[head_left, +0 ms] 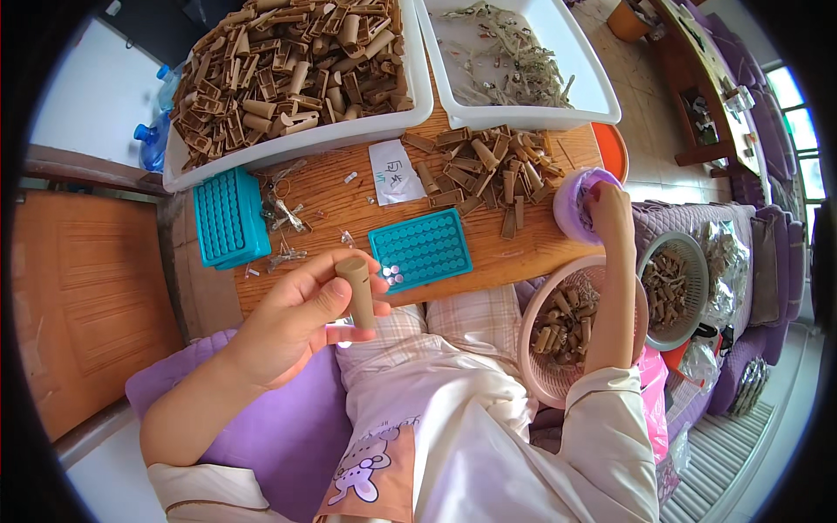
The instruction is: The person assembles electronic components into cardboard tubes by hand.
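My left hand point(301, 309) is closed around a tan tapered plastic tube point(359, 301), held upright above my lap with its wide end up. My right hand point(608, 209) reaches into a small purple tub point(568, 212) at the table's right edge; its fingertips are hidden inside. In front of me lies a teal tray point(427, 253) with rows of small pockets. Several small shiny round pieces point(391, 275) sit in its near left corner, just beyond my left hand. A loose pile of tan casings point(493, 166) lies behind the tray.
A white bin point(305, 138) heaped with tan casings and another white bin point(540, 116) with tangled wires stand at the back. Teal trays point(231, 213) are stacked at left, near small wired parts point(288, 218). A pink basket point(534, 366) and a grey basket point(702, 288) hold assembled pieces.
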Available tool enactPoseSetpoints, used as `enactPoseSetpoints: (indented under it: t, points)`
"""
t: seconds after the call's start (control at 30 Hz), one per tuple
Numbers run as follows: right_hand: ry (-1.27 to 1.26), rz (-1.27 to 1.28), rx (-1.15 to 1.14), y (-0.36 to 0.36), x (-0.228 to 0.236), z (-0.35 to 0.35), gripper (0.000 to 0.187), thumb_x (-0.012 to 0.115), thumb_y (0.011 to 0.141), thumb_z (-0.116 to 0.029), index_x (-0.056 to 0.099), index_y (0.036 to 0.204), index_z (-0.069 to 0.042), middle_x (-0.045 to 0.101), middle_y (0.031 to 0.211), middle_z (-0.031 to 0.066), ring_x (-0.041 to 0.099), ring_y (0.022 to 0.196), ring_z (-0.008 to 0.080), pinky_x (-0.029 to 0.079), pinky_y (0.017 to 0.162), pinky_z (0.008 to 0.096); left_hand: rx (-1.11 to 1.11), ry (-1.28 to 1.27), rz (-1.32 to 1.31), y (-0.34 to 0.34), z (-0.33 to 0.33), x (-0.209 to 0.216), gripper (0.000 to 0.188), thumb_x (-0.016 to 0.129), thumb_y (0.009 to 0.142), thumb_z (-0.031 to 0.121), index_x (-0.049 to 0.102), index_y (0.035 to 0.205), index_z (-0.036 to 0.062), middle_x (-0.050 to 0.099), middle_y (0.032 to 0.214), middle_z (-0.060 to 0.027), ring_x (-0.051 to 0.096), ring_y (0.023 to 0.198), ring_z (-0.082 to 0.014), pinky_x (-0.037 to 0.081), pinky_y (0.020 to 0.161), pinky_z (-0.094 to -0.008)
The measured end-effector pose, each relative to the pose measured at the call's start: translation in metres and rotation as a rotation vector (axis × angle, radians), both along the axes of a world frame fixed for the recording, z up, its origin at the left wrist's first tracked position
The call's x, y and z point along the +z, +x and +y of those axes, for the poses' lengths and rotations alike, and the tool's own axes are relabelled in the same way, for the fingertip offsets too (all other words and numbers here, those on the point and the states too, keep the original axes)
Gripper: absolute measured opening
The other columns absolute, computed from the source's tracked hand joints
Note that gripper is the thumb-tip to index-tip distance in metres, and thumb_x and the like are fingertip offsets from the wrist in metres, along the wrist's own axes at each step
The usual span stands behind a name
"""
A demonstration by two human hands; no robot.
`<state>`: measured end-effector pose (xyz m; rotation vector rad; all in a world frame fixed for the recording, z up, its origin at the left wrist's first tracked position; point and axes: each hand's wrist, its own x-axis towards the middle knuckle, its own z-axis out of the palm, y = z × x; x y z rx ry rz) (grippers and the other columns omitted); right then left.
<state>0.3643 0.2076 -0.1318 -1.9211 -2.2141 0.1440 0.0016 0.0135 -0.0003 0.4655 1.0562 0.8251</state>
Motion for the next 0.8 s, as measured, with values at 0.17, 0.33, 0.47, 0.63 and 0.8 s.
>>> enactPoseSetpoints:
  t: [0.17,0.33,0.47,0.63,0.8]
  points:
    - [-0.054,0.018,-0.06,-0.01,0.013,-0.004,0.013,0.057,0.069,-0.007,0.061,0.079,0.0,0.059,0.074,0.0202,0.058,0.073,0.0333,0.045,0.067,0.0369,-0.018,-0.016,0.03,-0.004,-0.001,-0.004,0.035,0.049,0.085,0.027,0.04,0.113,0.0072,0.051,0.103,-0.0081,0.054,0.093,-0.0199,0.046,0.073,-0.0302]
    - [-0.169,0.375,-0.09,-0.002,0.035,-0.009,0.012,0.059,0.069,-0.008,0.058,0.079,-0.001,0.061,0.068,0.0067,0.056,0.06,0.013,0.043,0.056,0.0257,-0.025,-0.058,-0.004,-0.005,-0.003,0.0,0.032,0.046,0.087,0.024,0.041,0.113,0.0062,0.05,0.104,-0.0077,0.053,0.094,-0.0185,0.046,0.074,-0.0304]
    - [-0.244,0.535,-0.1,0.0,0.05,-0.017,0.005,0.058,0.071,-0.004,0.055,0.073,-0.001,0.055,0.066,0.0009,0.047,0.058,0.0064,0.037,0.054,0.0202,-0.047,-0.122,-0.097,-0.004,-0.004,-0.001,0.032,0.044,0.088,0.022,0.041,0.114,0.0053,0.049,0.107,-0.0079,0.052,0.096,-0.0173,0.045,0.078,-0.0307]
    - [-0.302,0.822,-0.122,0.005,0.051,-0.021,0.005,0.056,0.076,-0.007,0.055,0.076,-0.003,0.056,0.068,0.0007,0.046,0.058,0.0045,0.034,0.051,0.0181,-0.059,-0.131,-0.107,-0.003,-0.005,-0.002,0.034,0.045,0.088,0.024,0.041,0.115,0.0048,0.048,0.108,-0.0083,0.051,0.097,-0.0173,0.045,0.079,-0.0312]
    - [-0.312,1.052,-0.148,-0.007,0.055,-0.03,0.008,0.055,0.08,-0.011,0.056,0.079,-0.004,0.057,0.07,0.0004,0.045,0.058,0.0032,0.032,0.051,0.0163,-0.029,-0.153,-0.091,-0.001,-0.005,-0.002,0.032,0.045,0.087,0.027,0.043,0.111,0.0063,0.051,0.104,-0.0079,0.054,0.094,-0.0196,0.048,0.072,-0.031]
